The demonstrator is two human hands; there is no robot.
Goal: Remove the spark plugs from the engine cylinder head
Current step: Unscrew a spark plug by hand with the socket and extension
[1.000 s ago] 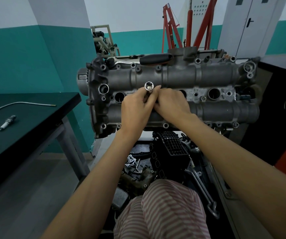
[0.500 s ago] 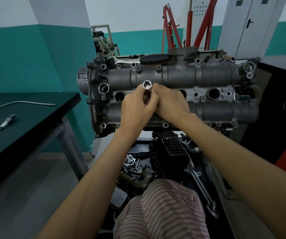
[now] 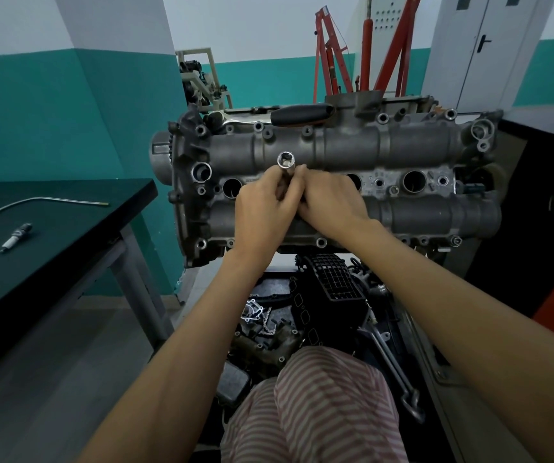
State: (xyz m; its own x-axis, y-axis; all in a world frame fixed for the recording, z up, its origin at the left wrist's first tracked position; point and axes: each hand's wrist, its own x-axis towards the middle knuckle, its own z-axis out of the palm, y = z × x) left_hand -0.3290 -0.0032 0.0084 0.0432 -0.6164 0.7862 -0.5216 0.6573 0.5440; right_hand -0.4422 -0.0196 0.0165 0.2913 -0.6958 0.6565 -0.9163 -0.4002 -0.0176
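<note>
1 spark plug already lies on the dark table at the left. Both hands work at the second well of the cylinder head: the left hand and right hand curl round a socket tube standing out of it (its plug hidden inside, if seated). 3 wells look open; whether plugs remain in them I cannot tell. Room above the tube is free; the ratchet handle rests on the far edge.

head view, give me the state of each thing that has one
silver spark plug socket: held by both hands, open end up
left hand: grips socket
right hand: pinches socket
loose spark plug: lying on dark table
black-handled ratchet: resting on grey cylinder head
</note>
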